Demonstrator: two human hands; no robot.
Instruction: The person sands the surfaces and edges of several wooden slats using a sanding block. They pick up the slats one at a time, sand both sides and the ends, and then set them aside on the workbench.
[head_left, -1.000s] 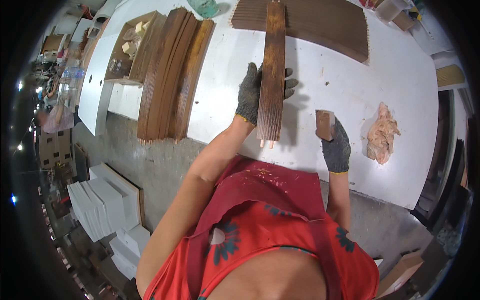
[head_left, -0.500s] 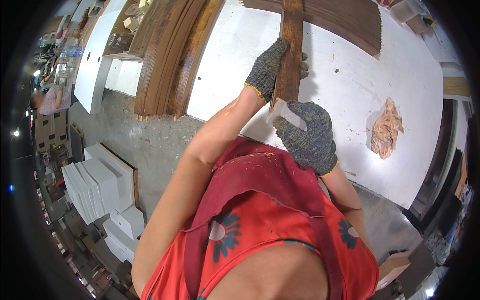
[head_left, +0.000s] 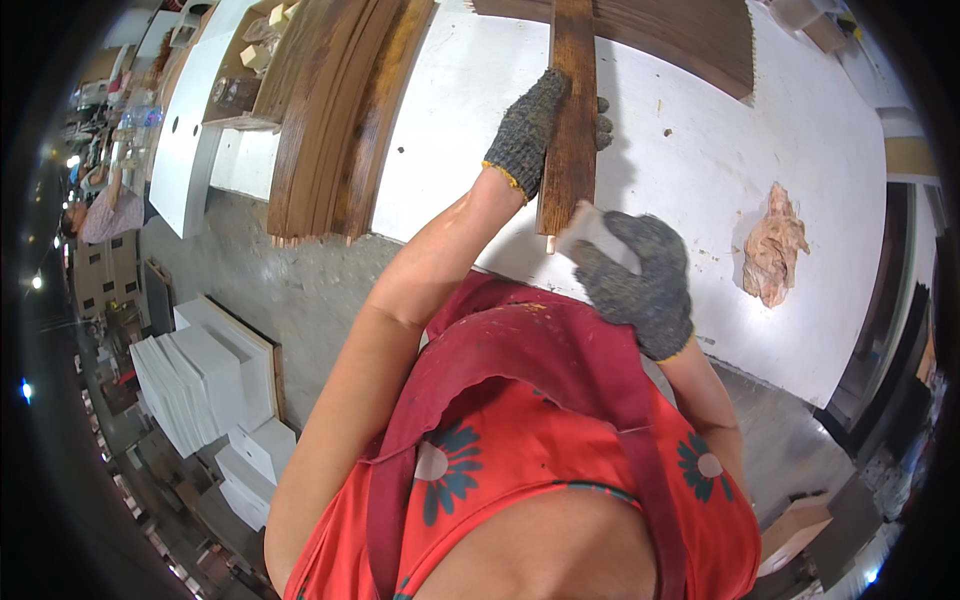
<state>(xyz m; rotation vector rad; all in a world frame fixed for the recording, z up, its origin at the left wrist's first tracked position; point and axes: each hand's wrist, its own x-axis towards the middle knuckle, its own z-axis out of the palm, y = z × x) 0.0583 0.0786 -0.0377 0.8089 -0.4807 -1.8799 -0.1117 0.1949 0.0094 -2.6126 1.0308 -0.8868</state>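
Filling much of the head view, a white surface [head_left: 690,185] is dotted with small dark specks and flanked along its near edge by a grey concrete floor [head_left: 325,270]. Toward the middle of that near edge, a dark brown slat [head_left: 572,130] is held lengthwise, a pale pin [head_left: 551,244] protruding from its near end. It is clasped by the gloved left grip [head_left: 557,125], fingertips showing past its right side. A small pale pad [head_left: 604,238] is pinched in the gloved right grip [head_left: 630,262], just beside the slat's near end; whether they touch cannot be told. Near the surface's right edge, a crumpled beige cloth [head_left: 774,245] is left lying. A wide brown board [head_left: 680,40] is laid toward the far edge. At the left, a pile of brown slats [head_left: 325,130] is set with its ends at the near edge, and an open wooden box [head_left: 290,70] is placed beside it. On the floor, white panels [head_left: 195,390] are stacked; farther left, another person [head_left: 110,215] is seen.
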